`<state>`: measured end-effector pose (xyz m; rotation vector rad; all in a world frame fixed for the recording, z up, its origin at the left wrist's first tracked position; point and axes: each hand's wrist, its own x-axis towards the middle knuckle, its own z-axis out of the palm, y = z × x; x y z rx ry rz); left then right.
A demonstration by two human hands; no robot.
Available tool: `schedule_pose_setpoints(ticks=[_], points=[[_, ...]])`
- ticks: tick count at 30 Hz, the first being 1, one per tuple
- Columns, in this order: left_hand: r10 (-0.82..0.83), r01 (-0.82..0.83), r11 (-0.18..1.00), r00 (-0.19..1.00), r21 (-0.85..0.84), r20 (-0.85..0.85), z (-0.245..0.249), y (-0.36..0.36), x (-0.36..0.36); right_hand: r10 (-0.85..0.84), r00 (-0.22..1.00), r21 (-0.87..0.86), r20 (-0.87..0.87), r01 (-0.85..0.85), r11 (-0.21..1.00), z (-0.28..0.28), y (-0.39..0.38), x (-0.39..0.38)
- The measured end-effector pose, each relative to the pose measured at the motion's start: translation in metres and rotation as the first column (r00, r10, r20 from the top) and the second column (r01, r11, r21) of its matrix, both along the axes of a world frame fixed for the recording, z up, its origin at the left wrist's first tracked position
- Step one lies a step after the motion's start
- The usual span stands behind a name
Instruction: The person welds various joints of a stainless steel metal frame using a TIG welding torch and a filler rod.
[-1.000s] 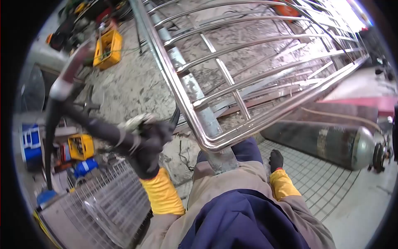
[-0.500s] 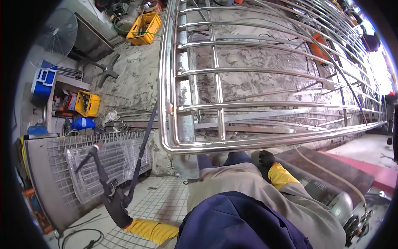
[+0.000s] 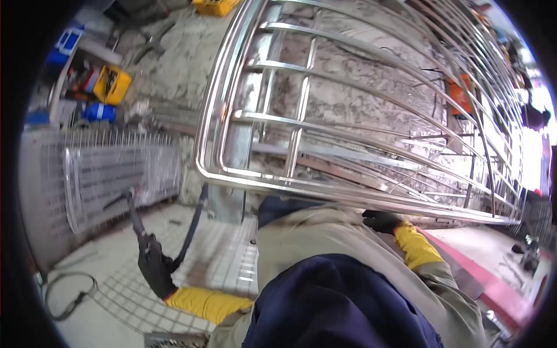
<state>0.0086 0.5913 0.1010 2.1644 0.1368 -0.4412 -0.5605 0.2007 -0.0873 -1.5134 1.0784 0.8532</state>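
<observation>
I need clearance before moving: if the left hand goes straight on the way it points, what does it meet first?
Probably the plastic-wrapped wire mesh panel leaning ahead; the left hand aims its welding torch at it. Depth is unclear.

The railing frame [image 3: 325,116] is gleaming as glossy, polished metal tubing over a rough, mottled concrete floor [image 3: 191,64]. The left hand [image 3: 154,267] and right hand [image 3: 380,220] are wearing matt black gloves with yellow cloth cuffs [image 3: 206,301]. The torch [image 3: 134,214] is looking matt and dark.

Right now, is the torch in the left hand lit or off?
Off, it seems: the torch in the left hand shows no arc or glow at its tip.
</observation>
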Motion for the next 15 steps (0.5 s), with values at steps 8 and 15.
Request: schedule_pose_setpoints(ticks=[8, 15], points=[[0.149, -0.152, 0.987, 0.988, -0.053, -0.046, -0.028, -0.017, -0.072, 0.468, 0.883, 0.096, 0.042, -0.470, 0.877, 0.128, -0.051, 0.001], [0.316, -0.324, 0.936, 0.946, -0.137, -0.078, -0.069, -0.032, -0.104, 0.354, 0.931, 0.168, 0.091, -0.365, 0.916, 0.151, -0.060, -0.016]])
